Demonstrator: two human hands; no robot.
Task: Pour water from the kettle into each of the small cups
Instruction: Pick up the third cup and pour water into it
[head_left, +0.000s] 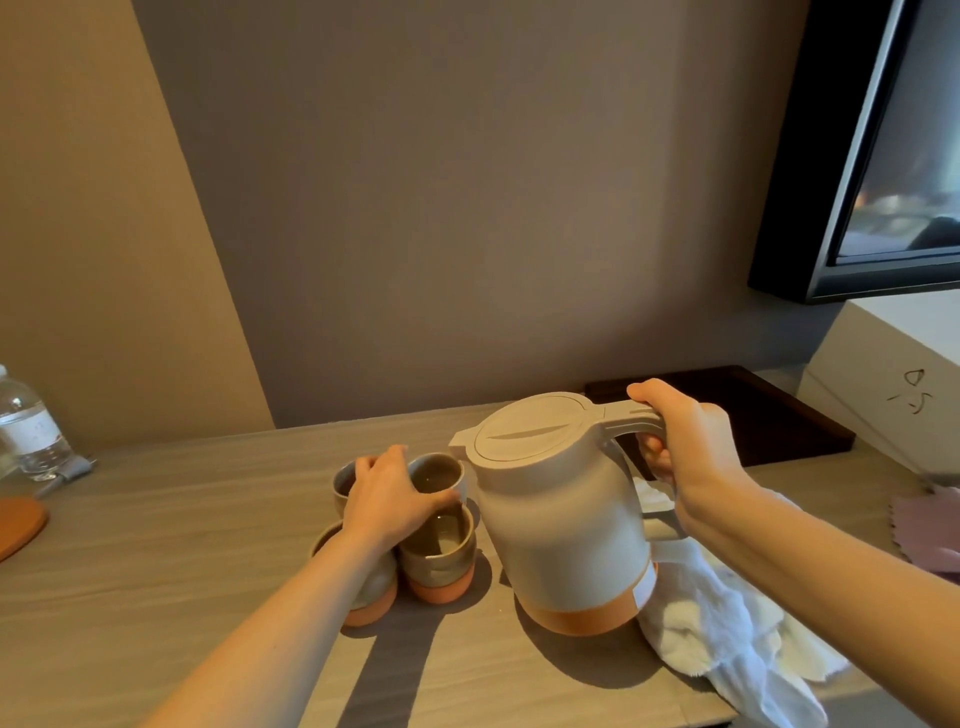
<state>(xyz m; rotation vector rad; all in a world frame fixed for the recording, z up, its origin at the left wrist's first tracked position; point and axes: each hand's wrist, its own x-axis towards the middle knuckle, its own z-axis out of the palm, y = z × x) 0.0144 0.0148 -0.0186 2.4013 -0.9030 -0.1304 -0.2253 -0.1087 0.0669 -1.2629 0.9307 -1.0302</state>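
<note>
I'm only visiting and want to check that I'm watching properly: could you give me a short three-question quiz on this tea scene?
1. True or false: the lid of the kettle is open.
2. How many small cups stand beside the kettle?
3. Fill in: the ___ hand grips the kettle's handle.
Key: 1 false, it is closed; 2 four; 3 right hand.

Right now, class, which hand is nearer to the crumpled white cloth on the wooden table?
Right. The right hand grips the beige kettle by its handle, just above the cloth; the left hand rests on the small ceramic cups, beyond the kettle.
</note>
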